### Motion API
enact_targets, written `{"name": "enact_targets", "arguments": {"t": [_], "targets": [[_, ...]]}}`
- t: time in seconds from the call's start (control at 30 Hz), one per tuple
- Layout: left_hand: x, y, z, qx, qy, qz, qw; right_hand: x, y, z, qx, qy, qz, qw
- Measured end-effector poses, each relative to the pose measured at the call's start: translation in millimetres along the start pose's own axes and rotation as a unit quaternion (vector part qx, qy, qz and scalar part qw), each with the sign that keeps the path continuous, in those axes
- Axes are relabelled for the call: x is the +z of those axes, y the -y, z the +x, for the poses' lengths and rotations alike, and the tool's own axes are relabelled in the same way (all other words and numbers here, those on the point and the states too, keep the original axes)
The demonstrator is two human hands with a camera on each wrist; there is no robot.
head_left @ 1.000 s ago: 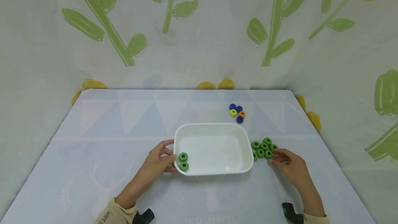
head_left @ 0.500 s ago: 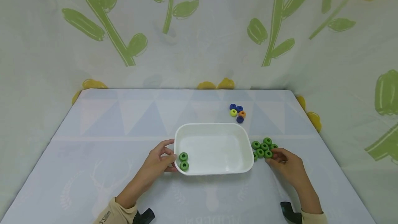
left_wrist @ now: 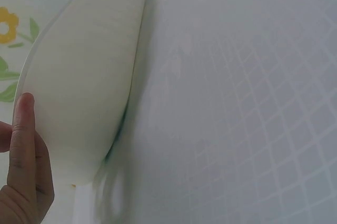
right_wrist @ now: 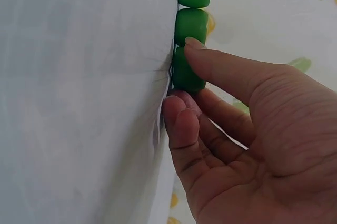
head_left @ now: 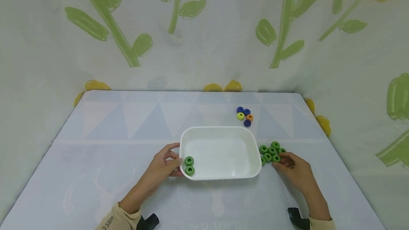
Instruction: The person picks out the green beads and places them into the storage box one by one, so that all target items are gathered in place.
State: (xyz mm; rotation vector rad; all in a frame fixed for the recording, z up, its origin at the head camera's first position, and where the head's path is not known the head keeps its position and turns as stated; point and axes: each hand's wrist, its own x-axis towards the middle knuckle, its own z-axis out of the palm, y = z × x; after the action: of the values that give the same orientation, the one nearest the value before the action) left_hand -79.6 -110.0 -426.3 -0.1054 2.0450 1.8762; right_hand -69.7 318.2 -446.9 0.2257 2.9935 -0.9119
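Note:
A white plastic tub (head_left: 220, 175) stands on the pale mat, with two green rings (head_left: 189, 165) lying in its left end. My left hand (head_left: 176, 157) holds the tub's left rim; in the left wrist view its thumb (left_wrist: 23, 124) presses on the tub's outer wall (left_wrist: 84, 77). Just right of the tub lies a cluster of several green rings (head_left: 271, 151). My right hand (head_left: 277, 162) is at the near side of that cluster. In the right wrist view its fingertips (right_wrist: 190, 45) pinch the nearest green ring (right_wrist: 187, 74), which still lies on the mat.
Several small rings, blue, yellow and orange (head_left: 244, 116), lie behind the tub. A curtain with a green leaf print (head_left: 204, 27) encloses the table at the back and sides. The mat's right edge (head_left: 322, 130) is near the cluster.
My right hand has crept a little left and forward onto the nearest green ring. The left hand, the tub and its two rings have not moved.

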Motion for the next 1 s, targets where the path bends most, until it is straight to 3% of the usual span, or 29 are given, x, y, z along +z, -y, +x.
{"name": "enact_targets", "arguments": {"t": [0.2, 0.43, 0.6, 0.77, 1.0], "targets": [[0.1, -0.4, -0.6, 0.002, 0.006, -0.001, 1.0000, -11.9, 6.9, -6.1, -0.006, -0.017, 0.005, 1.000], [-0.7, -0.8, -0.6, 0.001, 0.003, 0.000, 1.0000, -24.4, 31.6, -9.7, -0.060, -0.089, 0.029, 0.994], [-1.8, -1.4, -2.9, 0.006, 0.007, 0.000, 1.0000, -25.4, 54.2, -11.2, -0.107, -0.102, 0.044, 0.988], [-1.0, -1.4, -1.6, 0.004, 0.006, 0.001, 1.0000, -23.8, 79.4, -4.6, -0.151, -0.081, 0.043, 0.984], [0.6, -0.6, 0.0, -0.003, -0.002, 0.002, 1.0000, -2.3, 112.5, 6.5, -0.163, -0.001, 0.040, 0.986]]}}
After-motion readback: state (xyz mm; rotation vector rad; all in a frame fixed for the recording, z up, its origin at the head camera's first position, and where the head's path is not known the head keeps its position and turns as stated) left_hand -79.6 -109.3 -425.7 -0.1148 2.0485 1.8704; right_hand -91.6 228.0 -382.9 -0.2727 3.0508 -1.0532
